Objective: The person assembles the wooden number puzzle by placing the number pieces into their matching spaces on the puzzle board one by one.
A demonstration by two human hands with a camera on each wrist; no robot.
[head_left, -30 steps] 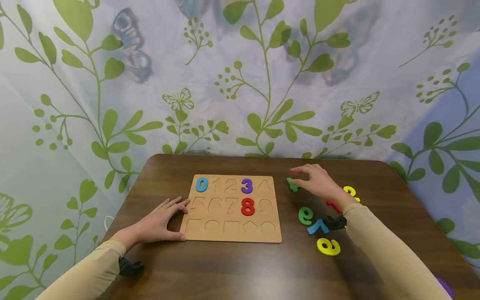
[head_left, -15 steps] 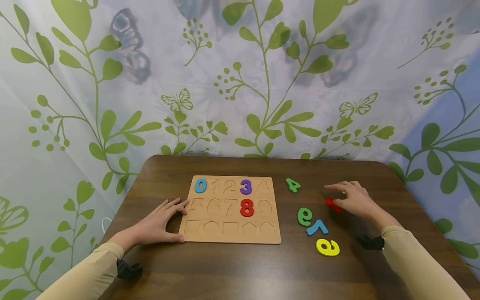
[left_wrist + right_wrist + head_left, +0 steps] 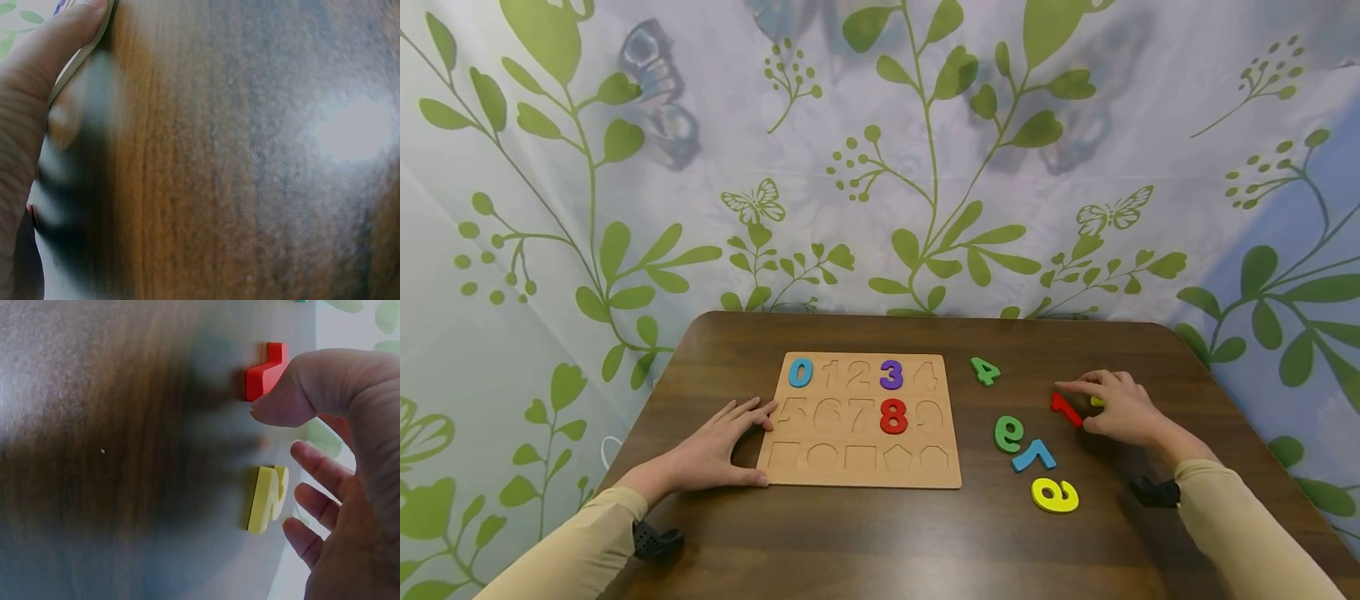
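Left hand [image 3: 718, 446] spread at the left side of the number board [image 3: 835, 477], fingers extended over its edge, thumb at its lower corner, grasping nothing; right hand [image 3: 1123, 408] low over the tabletop, thumb and index finger about the red one [image 3: 1066, 409], remaining fingers apart. Cannot tell whether that piece is pinched. Behind everything, a pale curtain [image 3: 820, 279] printed with green leaves and butterflies. Before it, a dark brown table [image 3: 865, 542] with rounded far corners; glare on its surface in the left wrist view. Beige sleeves [image 3: 561, 537] on both arms. Board lies flat, left of the loose numbers. Seated in its top row: blue zero [image 3: 792, 372], purple three [image 3: 895, 374]; in the middle row, red eight [image 3: 893, 416]. Bottom row: shape recesses. Loose to the right: green four [image 3: 987, 375] nearest the far edge, then a green curled number [image 3: 1000, 437], blue seven [image 3: 1026, 458] just beside it, yellow curled number [image 3: 1055, 507] closest to the person. Another yellow piece [image 3: 262, 497] lies under the right hand's free fingers, mostly hidden from the head view.
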